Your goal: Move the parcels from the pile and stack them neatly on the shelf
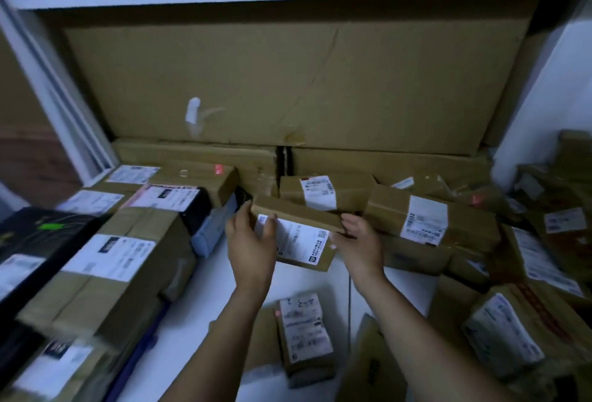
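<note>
While both hands are taking it by its short ends, the small flat parcel (298, 213) is hanging tilted in the air, low in front of the tall cardboard sheet (288, 81) and above the white shelf board (320, 283) at that sheet's foot. The left hand (251, 243) is closing its grip on the left end, thumb lying across the white label (298, 238). The right hand (355, 235) is grasping the right end, fingers curled over the upper edge. The parcel is probably light and stiff, since its thin corrugated card is showing no sag between the hands. The ends and corners are likely the safest hold, as any tape may be slippery. A labelled carton (326, 191) is lying directly below the sheet, just behind the parcel.
</note>
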